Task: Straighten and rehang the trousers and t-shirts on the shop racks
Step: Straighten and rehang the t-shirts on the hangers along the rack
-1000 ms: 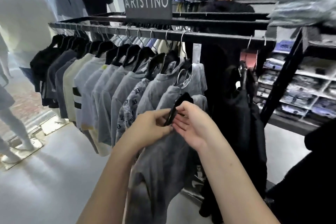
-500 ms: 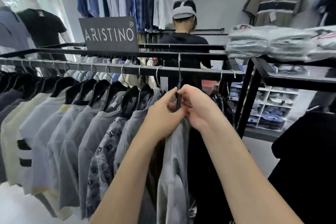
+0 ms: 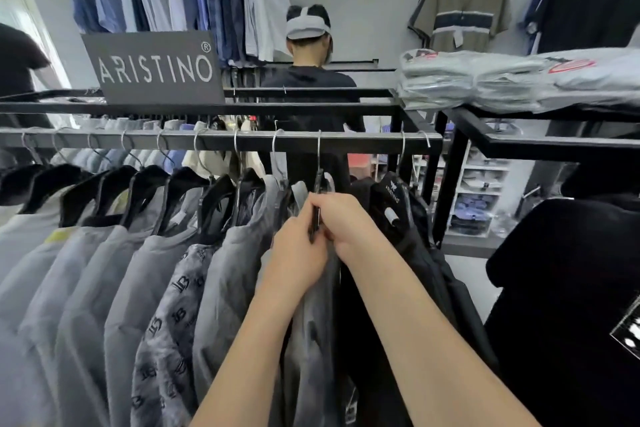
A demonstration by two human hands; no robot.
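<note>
**Grey t-shirt, on rail, in hand**

Left hand (image 3: 299, 255) and right hand (image 3: 349, 227): both closed around the black hanger (image 3: 316, 220), pressed together. Hook (image 3: 319, 156): over the rail (image 3: 221, 142) directly above the hands. T-shirt (image 3: 311, 340): hangs below them, between grey shirts (image 3: 149, 288) to the left and dark garments (image 3: 408, 236) to the right.
Risk: letting go unevenly could slip a shoulder off the hanger; crowded neighbours could bunch the fabric.
</note>
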